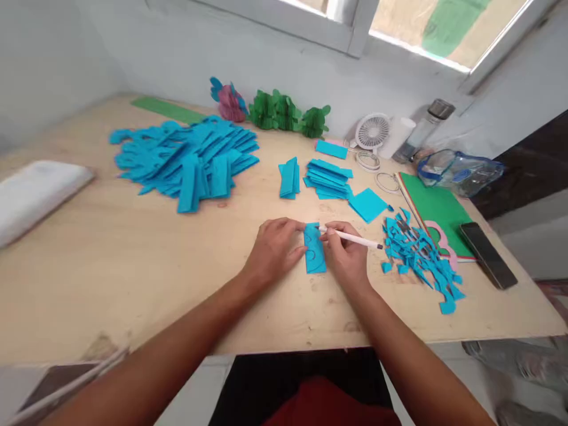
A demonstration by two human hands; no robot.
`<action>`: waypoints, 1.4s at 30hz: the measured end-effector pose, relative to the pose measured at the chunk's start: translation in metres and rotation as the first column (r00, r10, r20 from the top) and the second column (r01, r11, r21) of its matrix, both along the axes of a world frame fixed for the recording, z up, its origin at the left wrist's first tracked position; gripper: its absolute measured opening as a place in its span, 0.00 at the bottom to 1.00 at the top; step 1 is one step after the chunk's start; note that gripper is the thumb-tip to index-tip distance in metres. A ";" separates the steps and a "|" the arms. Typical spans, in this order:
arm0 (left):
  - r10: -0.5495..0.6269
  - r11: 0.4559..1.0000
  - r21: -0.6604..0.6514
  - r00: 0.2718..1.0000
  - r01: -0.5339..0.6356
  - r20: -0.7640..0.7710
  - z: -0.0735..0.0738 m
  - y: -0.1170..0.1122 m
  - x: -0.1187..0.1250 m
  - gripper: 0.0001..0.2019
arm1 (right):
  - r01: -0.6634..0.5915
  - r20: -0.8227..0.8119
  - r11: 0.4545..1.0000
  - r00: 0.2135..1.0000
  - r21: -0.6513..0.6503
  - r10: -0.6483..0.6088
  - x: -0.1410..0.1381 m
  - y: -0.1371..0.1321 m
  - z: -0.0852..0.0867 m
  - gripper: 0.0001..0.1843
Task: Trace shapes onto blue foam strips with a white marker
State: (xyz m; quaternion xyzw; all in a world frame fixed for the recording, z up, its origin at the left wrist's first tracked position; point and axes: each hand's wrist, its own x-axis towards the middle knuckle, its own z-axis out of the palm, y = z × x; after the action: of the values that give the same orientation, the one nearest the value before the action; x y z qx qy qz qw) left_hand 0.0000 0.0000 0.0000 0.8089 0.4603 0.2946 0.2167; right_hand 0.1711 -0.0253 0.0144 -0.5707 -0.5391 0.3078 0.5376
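Note:
A folded blue paper strip [315, 249] lies on the wooden table [133, 272] in front of me, with a curved line drawn on it. My left hand [276, 248] presses its fingers on the strip's left edge, holding it flat. My right hand [344, 253] is closed round a white pen [355, 238], whose tip touches the top of the strip. To the right lies a heap of blue paper scraps [417, 254].
A big pile of cut blue pieces [186, 157] lies at the back left, with smaller stacks of blue paper [328, 177] behind my hands. Green sheets [437, 210], a phone [488, 254], a small fan [373, 131], tape rolls, a bottle and paper ornaments stand at the back. A white cloth [35, 192] lies far left.

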 end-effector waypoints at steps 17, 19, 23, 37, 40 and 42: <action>0.184 0.983 0.024 0.983 -0.184 -0.010 0.009 -0.003 -0.001 0.09 | -0.101 0.447 0.994 0.891 0.031 0.077 0.004 -0.002 -0.005 0.15; 0.165 0.985 0.045 0.986 -0.164 -0.022 0.007 -0.002 0.000 0.09 | -0.108 0.481 0.994 0.873 0.031 0.080 0.005 -0.002 -0.006 0.16; 0.109 0.991 0.089 0.992 -0.103 -0.064 0.003 -0.001 0.000 0.09 | -0.136 0.480 0.991 0.869 0.004 0.117 0.006 -0.002 -0.005 0.16; 0.087 0.989 0.132 0.985 -0.068 -0.146 0.001 -0.001 0.003 0.04 | -0.070 0.295 0.996 0.952 -0.046 0.081 0.005 -0.005 -0.004 0.14; 0.094 0.989 0.128 0.986 -0.076 -0.140 0.001 0.000 0.003 0.02 | -0.062 0.313 0.997 0.947 -0.053 0.076 0.005 -0.004 -0.004 0.14; 0.086 0.991 0.110 0.988 -0.072 -0.125 0.001 0.000 0.002 0.02 | -0.068 0.319 0.996 0.944 -0.053 0.081 0.004 -0.004 -0.004 0.14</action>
State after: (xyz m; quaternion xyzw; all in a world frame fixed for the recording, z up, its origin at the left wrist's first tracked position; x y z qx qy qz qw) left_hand 0.0017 0.0005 0.0011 0.8177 0.4890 0.2738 0.1317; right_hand 0.1753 -0.0291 0.0101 -0.6032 -0.6341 0.2421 0.4189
